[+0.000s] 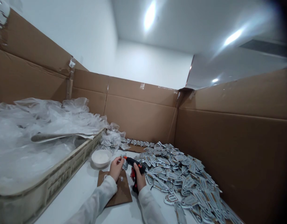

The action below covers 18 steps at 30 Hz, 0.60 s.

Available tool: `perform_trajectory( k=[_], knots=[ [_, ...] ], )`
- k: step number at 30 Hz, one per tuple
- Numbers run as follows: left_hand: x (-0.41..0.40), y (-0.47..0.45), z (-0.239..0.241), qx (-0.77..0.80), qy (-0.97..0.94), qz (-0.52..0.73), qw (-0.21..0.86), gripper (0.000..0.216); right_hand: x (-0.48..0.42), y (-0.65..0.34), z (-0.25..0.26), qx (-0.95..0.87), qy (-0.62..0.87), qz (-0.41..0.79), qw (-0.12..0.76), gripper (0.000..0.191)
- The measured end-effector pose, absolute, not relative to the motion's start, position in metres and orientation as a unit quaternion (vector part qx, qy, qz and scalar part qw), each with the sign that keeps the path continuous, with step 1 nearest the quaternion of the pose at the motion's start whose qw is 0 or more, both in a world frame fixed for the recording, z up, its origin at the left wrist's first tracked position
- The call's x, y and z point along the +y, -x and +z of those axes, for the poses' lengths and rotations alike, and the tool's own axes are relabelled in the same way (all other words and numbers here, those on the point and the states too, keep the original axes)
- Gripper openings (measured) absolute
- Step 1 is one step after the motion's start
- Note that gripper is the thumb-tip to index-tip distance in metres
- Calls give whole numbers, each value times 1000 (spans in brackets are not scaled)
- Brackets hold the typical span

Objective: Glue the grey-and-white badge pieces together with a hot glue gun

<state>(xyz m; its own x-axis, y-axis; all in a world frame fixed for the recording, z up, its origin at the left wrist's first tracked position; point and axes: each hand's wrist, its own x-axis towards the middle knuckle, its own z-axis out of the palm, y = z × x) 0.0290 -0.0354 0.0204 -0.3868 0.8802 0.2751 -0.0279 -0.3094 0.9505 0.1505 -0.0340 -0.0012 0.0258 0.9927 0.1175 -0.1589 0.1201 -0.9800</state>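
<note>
In my right hand (140, 178) is a black hot glue gun (135, 165) with a red trigger and an orange-red nozzle. Its nozzle points left, right at the fingertips of my left hand (116, 169). My left fingers are pinched on a small flat grey piece (125, 165), partly hidden behind the fingers and the nozzle. Below both hands a brown cardboard square (121, 194) lies on the white table (71, 196), with whitish blobs on it. To the right spreads a big heap of similar flat grey pieces (173, 168).
A white bowl (101, 158) with pale contents stands left of my hands. Further left is a long cream plastic crate (64, 171) piled with clear plastic bags (40, 118). Cardboard walls (138, 109) enclose the table. A row of pieces (140, 143) lines the back.
</note>
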Motion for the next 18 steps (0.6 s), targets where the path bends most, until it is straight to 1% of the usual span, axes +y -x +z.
perform_trajectory(
  k=[11,18],
  knots=[
    [-33,-27,18,485,-467,679,293,43,-32,-151,-2,-464,442,518,567,51],
    [-33,-28,16,492,-461,680,289,43,-33,-151,0,-463,445,513,570,52]
  ],
)
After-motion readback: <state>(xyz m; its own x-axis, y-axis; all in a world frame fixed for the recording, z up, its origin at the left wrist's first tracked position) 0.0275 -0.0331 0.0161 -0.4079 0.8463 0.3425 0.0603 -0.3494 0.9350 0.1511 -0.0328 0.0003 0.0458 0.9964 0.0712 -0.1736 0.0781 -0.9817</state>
